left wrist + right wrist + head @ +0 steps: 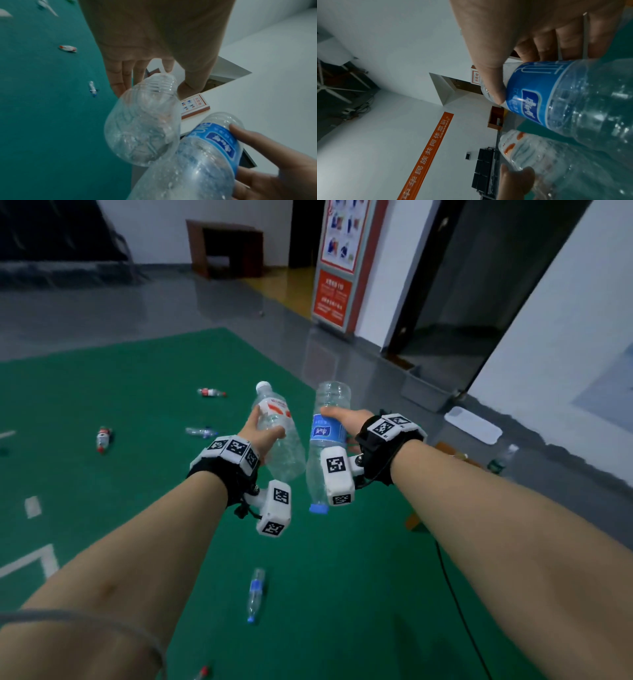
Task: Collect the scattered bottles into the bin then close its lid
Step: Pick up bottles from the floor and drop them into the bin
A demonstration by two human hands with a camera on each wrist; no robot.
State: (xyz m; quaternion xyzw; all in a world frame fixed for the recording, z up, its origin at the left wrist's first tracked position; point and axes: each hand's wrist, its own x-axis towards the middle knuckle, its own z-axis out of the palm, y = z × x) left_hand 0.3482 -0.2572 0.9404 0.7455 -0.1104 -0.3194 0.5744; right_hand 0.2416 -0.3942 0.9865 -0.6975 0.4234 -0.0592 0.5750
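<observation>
the green mat [144,392] covers most of the floor, with grey floor [102,306] beyond it and open walking room all round. the bin [423,388] stands far right against the wall by the dark doorway, its white lid [474,424] lying flat just beside it, so the mouth looks open. the left hand [263,433] is wrapped round a clear bottle with orange marks [277,426], cap pointing away; the right hand [346,419] is clamped on a blue-label bottle [325,440], cap down. both look empty, so probably light, thin-walled and easily crushed; mid-body grips suit them. the two bottles nearly touch. loose bottles remain on the mat: a blue-capped one [255,594] near the feet, a red-labelled one [102,438] far left, others [202,432] beyond. a black cable [455,594] trails by the right arm and might snag a step
</observation>
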